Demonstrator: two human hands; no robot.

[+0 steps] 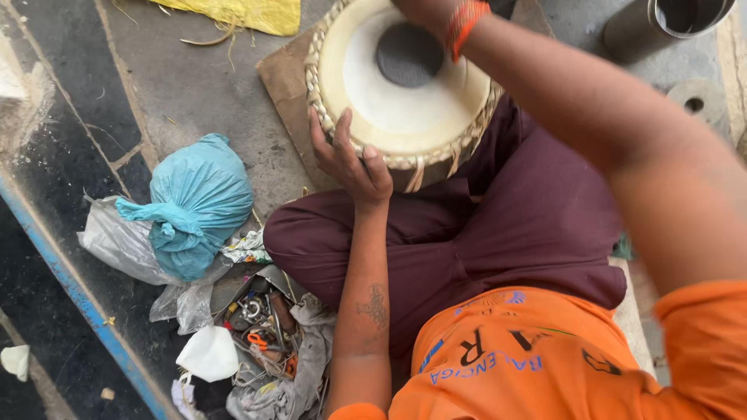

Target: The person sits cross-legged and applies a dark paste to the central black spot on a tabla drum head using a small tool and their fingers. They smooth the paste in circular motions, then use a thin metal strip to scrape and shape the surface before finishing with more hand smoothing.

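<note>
A blue strip (pixel 74 284) runs along the floor (pixel 194 85) at the far left. Just right of it lies a knotted teal bag (pixel 198 198) resting on a crumpled clear plastic bag (pixel 124 245). Below these sits a small white pouch (pixel 208 354), and beside it an open cloth (pixel 299 365) full of small tools and metal bits (pixel 261 323), orange-handled ones among them.

Further right, the person sits cross-legged on the floor in maroon trousers (pixel 482 225) and an orange shirt (pixel 537 358). The left hand (pixel 348 159) comes up from below and rests against the near left rim of a drum (pixel 405 78); its grip is loose, fingers spread and curved over the woven edge, not closed around anything. The drum stands just ahead of the knees on a piece of brown cardboard (pixel 282 78), its pale skin with a dark round patch facing up.

The right arm crosses over from the right with an orange wristband (pixel 464 22). The right hand goes past the top edge beyond the drum, so I cannot tell how its grip stands.

At the top edge lies a yellow sheet (pixel 249 14), and at the upper right stands a metal cup (pixel 665 23).
</note>
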